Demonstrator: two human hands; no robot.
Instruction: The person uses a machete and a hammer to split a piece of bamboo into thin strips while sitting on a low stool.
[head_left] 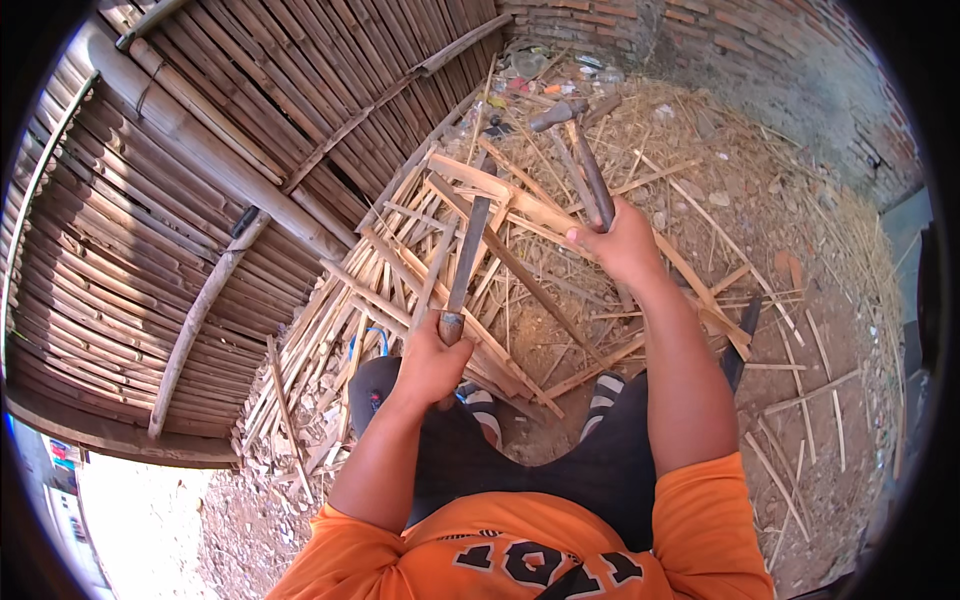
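My left hand [430,362] is closed round the wooden handle of a long-bladed knife [470,250], its straight blade pointing up and away from me. In my right hand [628,245] is a hammer [592,170], gripped by its handle with the head at the far end. A split bamboo piece [540,212] runs up to my right thumb; whether the hand touches it I cannot tell. Between and beyond my hands, several bamboo strips [400,255] lie in a loose, crossing heap. One darker stick [540,300] slants across it toward my feet.
A bamboo-slat wall [290,110] rises on the left, and a brick wall [700,45] stands at the back. My sandalled feet [603,395] are close to the heap. Thin strips [780,470] and a dark pointed piece [750,325] lie on the right.
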